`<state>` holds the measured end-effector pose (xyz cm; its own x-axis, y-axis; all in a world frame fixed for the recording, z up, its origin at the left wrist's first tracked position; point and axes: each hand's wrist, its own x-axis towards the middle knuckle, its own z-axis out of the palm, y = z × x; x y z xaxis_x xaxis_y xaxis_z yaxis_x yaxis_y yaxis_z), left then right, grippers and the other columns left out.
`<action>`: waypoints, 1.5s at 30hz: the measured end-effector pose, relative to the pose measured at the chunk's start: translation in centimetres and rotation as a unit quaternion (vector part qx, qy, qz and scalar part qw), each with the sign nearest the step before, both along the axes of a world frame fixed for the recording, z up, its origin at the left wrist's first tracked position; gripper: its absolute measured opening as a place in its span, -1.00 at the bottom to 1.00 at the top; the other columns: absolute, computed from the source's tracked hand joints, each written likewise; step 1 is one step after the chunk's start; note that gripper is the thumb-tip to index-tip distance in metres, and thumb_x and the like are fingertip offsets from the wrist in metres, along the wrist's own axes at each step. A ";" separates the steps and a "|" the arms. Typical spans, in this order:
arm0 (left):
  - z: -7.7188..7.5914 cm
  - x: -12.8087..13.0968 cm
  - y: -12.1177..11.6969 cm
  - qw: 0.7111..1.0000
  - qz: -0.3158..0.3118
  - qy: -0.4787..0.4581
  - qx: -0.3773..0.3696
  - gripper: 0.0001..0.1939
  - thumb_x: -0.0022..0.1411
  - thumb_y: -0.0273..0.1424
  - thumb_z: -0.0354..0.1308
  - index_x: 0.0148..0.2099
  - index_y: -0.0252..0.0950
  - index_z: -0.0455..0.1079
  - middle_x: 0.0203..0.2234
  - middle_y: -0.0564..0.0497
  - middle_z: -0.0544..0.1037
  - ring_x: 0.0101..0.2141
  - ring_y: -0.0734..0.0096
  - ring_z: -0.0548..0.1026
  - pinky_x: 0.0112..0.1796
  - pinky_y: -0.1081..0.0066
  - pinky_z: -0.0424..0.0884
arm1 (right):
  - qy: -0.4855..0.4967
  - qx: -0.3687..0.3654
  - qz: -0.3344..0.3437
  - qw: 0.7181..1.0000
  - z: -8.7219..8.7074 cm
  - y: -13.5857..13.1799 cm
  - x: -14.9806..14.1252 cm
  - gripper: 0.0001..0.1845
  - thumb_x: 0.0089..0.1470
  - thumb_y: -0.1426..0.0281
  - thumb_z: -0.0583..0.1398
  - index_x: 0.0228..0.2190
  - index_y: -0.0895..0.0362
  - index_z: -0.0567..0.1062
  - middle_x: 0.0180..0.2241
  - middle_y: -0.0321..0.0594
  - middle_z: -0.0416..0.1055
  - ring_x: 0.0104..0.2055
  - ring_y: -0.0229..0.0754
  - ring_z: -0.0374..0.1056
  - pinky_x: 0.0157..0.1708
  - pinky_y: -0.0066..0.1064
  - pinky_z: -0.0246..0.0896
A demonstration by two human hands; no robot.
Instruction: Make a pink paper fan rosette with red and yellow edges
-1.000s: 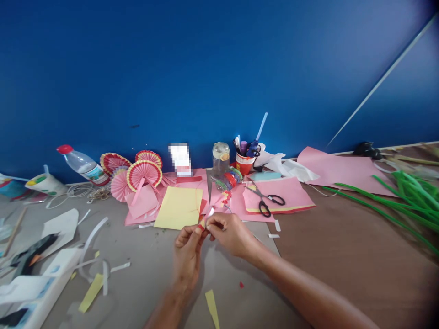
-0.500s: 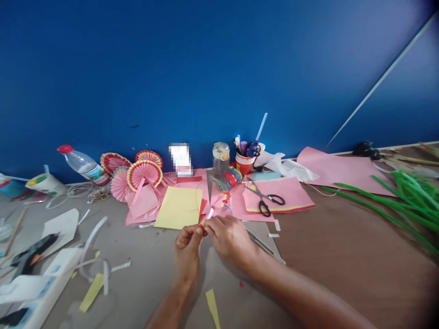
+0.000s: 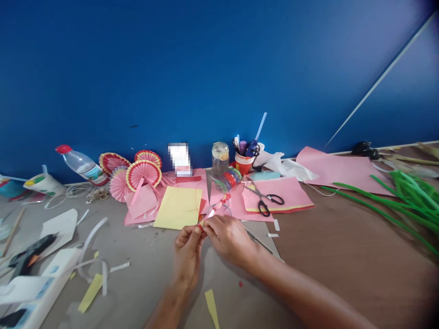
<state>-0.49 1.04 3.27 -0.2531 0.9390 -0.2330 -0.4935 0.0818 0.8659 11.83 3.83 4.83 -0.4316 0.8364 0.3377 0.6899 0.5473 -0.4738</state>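
Observation:
My left hand (image 3: 188,249) and my right hand (image 3: 229,240) meet over the grey mat, fingers pinched together. Between them they grip a narrow pink paper strip (image 3: 211,212) with red and yellow edging. Its far end points away from me and looks pleated; the part inside my fingers is hidden. Just beyond my left hand lies a yellow paper sheet (image 3: 178,208). Black-handled scissors (image 3: 263,206) rest on pink paper (image 3: 291,194) past my right hand. Partly under the right hand is a thin metal tool (image 3: 258,241).
Pleated paper fans (image 3: 144,175), a plastic bottle (image 3: 84,165), a glass jar (image 3: 220,159) and a pen cup (image 3: 244,163) stand along the blue wall. Left are a glue gun (image 3: 29,256) and white power strip (image 3: 51,283). Green pipe cleaners (image 3: 411,201) lie right.
The far end of the pink strip has shifted slightly between the frames. Both hands keep their pinch in nearly the same place.

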 end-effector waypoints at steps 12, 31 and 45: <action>-0.3 0.1 -0.2 1.000 -0.007 0.028 -0.002 -0.72 -0.16 -0.26 0.41 -0.50 -0.31 0.41 -0.57 0.07 0.52 -0.45 0.48 0.46 -0.32 0.46 0.37 | 0.054 -0.083 -0.009 0.995 0.5 0.0 0.1 -0.83 0.09 0.52 0.05 -0.43 0.18 0.44 -0.45 -0.16 0.49 -0.46 -0.25 0.33 -0.48 -0.46 0.00; 0.1 -1.5 -0.2 0.984 -0.145 0.094 0.043 -0.63 0.03 -0.12 0.28 -0.23 -0.31 0.48 -0.35 -0.09 0.55 -0.32 0.29 0.48 -0.25 0.34 0.37 | 0.478 -0.418 0.042 0.771 0.1 2.0 1.0 -0.83 -0.17 0.41 0.18 -0.65 0.15 0.28 -0.66 -0.43 0.13 -0.60 -0.40 0.01 -0.56 -0.51 -0.08; -0.5 -1.5 0.1 0.962 -0.030 0.269 0.030 -0.74 0.02 -0.20 0.27 -0.37 -0.31 0.42 -0.49 0.03 0.52 -0.42 0.40 0.45 -0.36 0.44 0.36 | 0.333 -0.245 -0.056 0.909 -0.3 -0.4 -1.3 -0.84 -0.05 0.45 0.08 -0.56 0.18 0.44 -0.61 -0.34 0.33 -0.57 -0.35 0.16 -0.53 -0.53 0.02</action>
<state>-2.04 1.14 2.73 -0.2659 0.9636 -0.0279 0.0306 0.0374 0.9988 10.55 3.45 4.51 -0.1708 0.9830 0.0675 0.1994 0.1016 -0.9746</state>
